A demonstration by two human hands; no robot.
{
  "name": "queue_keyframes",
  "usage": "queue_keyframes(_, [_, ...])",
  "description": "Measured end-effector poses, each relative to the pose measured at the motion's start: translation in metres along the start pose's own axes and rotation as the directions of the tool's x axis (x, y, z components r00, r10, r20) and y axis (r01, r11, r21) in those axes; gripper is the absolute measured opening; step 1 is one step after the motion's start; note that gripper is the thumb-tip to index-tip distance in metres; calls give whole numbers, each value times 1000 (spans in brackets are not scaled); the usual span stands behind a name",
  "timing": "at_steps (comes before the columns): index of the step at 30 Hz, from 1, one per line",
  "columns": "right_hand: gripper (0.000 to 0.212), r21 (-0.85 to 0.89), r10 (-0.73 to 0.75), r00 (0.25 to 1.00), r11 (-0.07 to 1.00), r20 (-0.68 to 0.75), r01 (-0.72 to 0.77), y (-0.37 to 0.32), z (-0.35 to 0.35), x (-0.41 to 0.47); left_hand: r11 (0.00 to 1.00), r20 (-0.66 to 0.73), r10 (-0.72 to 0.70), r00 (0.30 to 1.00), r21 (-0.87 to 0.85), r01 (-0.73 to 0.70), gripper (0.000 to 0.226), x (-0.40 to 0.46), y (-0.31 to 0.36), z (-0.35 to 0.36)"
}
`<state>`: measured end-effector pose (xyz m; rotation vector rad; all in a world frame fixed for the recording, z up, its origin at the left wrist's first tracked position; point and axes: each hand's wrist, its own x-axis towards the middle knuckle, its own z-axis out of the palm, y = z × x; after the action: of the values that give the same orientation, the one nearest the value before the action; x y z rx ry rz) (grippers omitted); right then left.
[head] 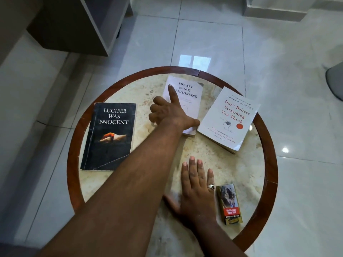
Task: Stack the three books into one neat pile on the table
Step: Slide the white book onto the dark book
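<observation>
Three books lie apart on the round table [267,145]. A dark book, "Lucifer Was Innocent" [109,136], is at the left. A white book, "The Art of Not Overthinking" [189,97], lies in the middle at the back. A white book with red lettering, "Don't Believe Everything You Think" [230,119], is at the right. My left hand [167,112] reaches onto the middle book: the index finger lies stretched on its cover, the other fingers curl at its left edge, and the thumb presses near its front right corner. My right hand [196,186] rests flat on the tabletop near the front, fingers spread, holding nothing.
A cigarette pack [230,203] lies just right of my right hand near the table's front right edge. The table has a brown wooden rim and stands on a glossy tiled floor. A grey cabinet [78,25] stands at the back left.
</observation>
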<state>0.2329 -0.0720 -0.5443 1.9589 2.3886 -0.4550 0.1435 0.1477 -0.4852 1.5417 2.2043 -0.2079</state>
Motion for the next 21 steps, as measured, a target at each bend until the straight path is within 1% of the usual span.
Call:
queue_keyframes(3, [103, 0, -8, 1000, 1000, -23, 8, 1, 3, -1, 1000, -42, -4, 999, -18, 3, 150, -7, -10, 3])
queue_keyframes(6, [105, -3, -6, 999, 1000, -32, 6, 0, 5, -2, 992, -52, -19, 998, -129, 12, 153, -12, -40, -7])
queue_keyframes(9, [105, -7, -4, 1000, 1000, -29, 3, 0, 4, -2, 959, -32, -106, 994, -269, 93, 155, -18, -89, -23])
queue_keyframes(11, [106, -13, -7, 1000, 1000, -27, 7, 1, 3, -3, 944, -38, -170, 985, -292, 151, 154, -26, -123, -29])
queue_keyframes(15, [106, -14, 2, 1000, 1000, -12, -2, 1, 3, -5, 947, -38, -222, 974, -248, 206, 153, -46, -173, -20])
queue_keyframes(18, [106, -4, 7, 1000, 1000, -9, -7, 1, 4, -4, 967, -49, -219, 974, -145, 210, 149, -54, -193, -7])
queue_keyframes(21, [106, 17, 4, 1000, 1000, -27, -3, 2, 5, -4, 979, -153, -202, 967, -50, 196, 142, -56, -197, 5])
